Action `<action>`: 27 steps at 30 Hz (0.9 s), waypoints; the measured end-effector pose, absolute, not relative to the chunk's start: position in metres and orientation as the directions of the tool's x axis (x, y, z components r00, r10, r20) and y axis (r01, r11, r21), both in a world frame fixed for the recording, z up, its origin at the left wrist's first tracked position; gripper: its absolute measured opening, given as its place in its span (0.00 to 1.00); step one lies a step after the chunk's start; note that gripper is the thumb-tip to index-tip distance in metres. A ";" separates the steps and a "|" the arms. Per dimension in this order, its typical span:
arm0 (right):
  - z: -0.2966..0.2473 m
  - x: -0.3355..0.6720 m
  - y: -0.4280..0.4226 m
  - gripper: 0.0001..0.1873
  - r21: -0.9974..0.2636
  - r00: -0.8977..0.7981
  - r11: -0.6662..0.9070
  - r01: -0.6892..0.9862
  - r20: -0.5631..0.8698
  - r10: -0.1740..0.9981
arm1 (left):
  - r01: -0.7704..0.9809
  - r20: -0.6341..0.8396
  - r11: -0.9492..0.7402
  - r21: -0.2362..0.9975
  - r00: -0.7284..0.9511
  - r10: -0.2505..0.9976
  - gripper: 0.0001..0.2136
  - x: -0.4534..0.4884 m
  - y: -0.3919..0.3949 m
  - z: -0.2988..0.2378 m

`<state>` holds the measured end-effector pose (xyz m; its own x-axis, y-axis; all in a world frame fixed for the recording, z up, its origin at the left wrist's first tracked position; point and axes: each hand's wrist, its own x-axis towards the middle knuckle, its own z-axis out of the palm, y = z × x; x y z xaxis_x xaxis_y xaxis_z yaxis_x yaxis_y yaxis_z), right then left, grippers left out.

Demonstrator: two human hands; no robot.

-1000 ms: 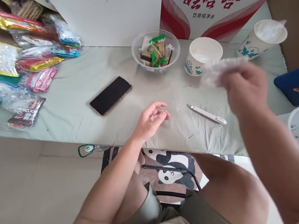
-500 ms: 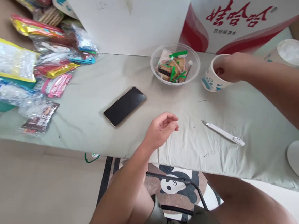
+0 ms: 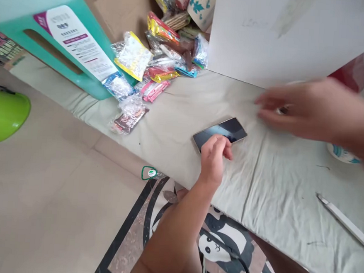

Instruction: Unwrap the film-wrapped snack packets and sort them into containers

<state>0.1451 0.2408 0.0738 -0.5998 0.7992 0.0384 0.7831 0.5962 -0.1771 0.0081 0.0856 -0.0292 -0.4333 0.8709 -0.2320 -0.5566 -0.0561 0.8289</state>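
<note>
My left hand [image 3: 214, 159] is loosely curled, with nothing visible in it, over the near edge of a dark-screened phone [image 3: 232, 129] on the cloth. My right hand [image 3: 311, 108], smeared by motion, reaches leftward over the plastic bowl, which it almost entirely hides. Something small, dark and white shows between its thumb and fingers; whether it is gripped is unclear. Below my right wrist, part of a blue-patterned paper cup [image 3: 343, 154] is visible. A white utility knife [image 3: 344, 220] lies at the right.
Wrapped snacks [image 3: 161, 70] pile up at the back left. Beside them lies a large jug of green liquid [image 3: 89, 78]. A white box [image 3: 254, 37] stands along the back. The table's cloth [image 3: 174, 152] has its front edge near my left forearm. A green bin [image 3: 4, 118] is at far left.
My right hand has come out of the paper cup and moved left over the bowl. My left hand now overlaps the phone in view. The camera has turned left, showing the jug and the bin.
</note>
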 end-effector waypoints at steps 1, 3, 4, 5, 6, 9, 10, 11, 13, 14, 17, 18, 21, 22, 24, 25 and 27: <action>0.069 0.103 0.236 0.18 -0.191 -0.698 0.684 0.704 -0.012 0.716 | -0.568 -0.252 -0.085 0.819 -0.489 0.835 0.14 0.002 0.085 -0.029; 0.055 0.021 0.238 0.32 -0.205 -0.766 0.753 0.626 0.023 0.643 | -0.603 -0.299 -0.123 0.788 -0.550 0.780 0.13 -0.009 0.084 -0.029; 0.047 -0.017 0.244 0.36 -0.198 -0.779 0.771 0.605 0.054 0.625 | -0.622 -0.318 -0.136 0.771 -0.561 0.765 0.13 -0.014 0.083 -0.029; 0.038 -0.050 0.253 0.39 -0.187 -0.788 0.786 0.589 0.084 0.610 | -0.638 -0.329 -0.148 0.755 -0.564 0.757 0.12 -0.019 0.082 -0.029; 0.030 -0.079 0.264 0.44 -0.187 -0.789 0.792 0.582 0.107 0.605 | -0.651 -0.333 -0.156 0.743 -0.562 0.757 0.11 -0.023 0.081 -0.029; 0.012 -0.135 0.297 0.53 -0.155 -0.803 0.809 0.567 0.112 0.585 | -0.673 -0.341 -0.153 0.724 -0.542 0.768 0.12 -0.036 0.078 -0.029; 0.009 -0.145 0.305 0.54 -0.125 -0.793 0.794 0.594 0.072 0.605 | -0.680 -0.350 -0.145 0.719 -0.534 0.769 0.12 -0.040 0.078 -0.029; 0.007 -0.152 0.311 0.54 -0.089 -0.779 0.778 0.622 0.024 0.626 | -0.687 -0.361 -0.137 0.714 -0.528 0.769 0.12 -0.043 0.078 -0.028; 0.006 -0.159 0.317 0.54 -0.022 -0.754 0.754 0.656 -0.055 0.655 | -0.700 -0.380 -0.127 0.702 -0.520 0.765 0.12 -0.049 0.078 -0.028; 0.007 -0.160 0.317 0.53 0.001 -0.752 0.754 0.657 -0.075 0.655 | -0.709 -0.389 -0.123 0.695 -0.514 0.764 0.12 -0.051 0.078 -0.027; 0.011 -0.159 0.313 0.47 0.043 -0.759 0.762 0.646 -0.069 0.647 | -0.732 -0.409 -0.110 0.673 -0.492 0.768 0.12 -0.053 0.079 -0.026; 0.012 -0.158 0.311 0.44 0.047 -0.762 0.764 0.644 -0.059 0.645 | -0.737 -0.413 -0.106 0.668 -0.486 0.770 0.12 -0.053 0.079 -0.026; 0.010 -0.154 0.311 0.37 0.055 -0.777 0.778 0.626 -0.037 0.628 | -0.741 -0.412 -0.120 0.661 -0.492 0.767 0.12 -0.053 0.077 -0.024; 0.008 -0.152 0.312 0.36 0.059 -0.783 0.783 0.619 -0.035 0.622 | -0.740 -0.410 -0.133 0.659 -0.502 0.762 0.12 -0.054 0.076 -0.024; 0.002 -0.149 0.313 0.37 0.072 -0.790 0.790 0.609 -0.027 0.612 | -0.738 -0.405 -0.161 0.655 -0.522 0.750 0.12 -0.054 0.074 -0.023; -0.002 -0.147 0.312 0.38 0.074 -0.796 0.795 0.602 -0.013 0.605 | -0.735 -0.401 -0.174 0.655 -0.533 0.745 0.12 -0.055 0.073 -0.022; -0.009 -0.143 0.308 0.36 0.059 -0.804 0.802 0.594 0.017 0.594 | -0.725 -0.390 -0.190 0.662 -0.550 0.738 0.11 -0.054 0.071 -0.021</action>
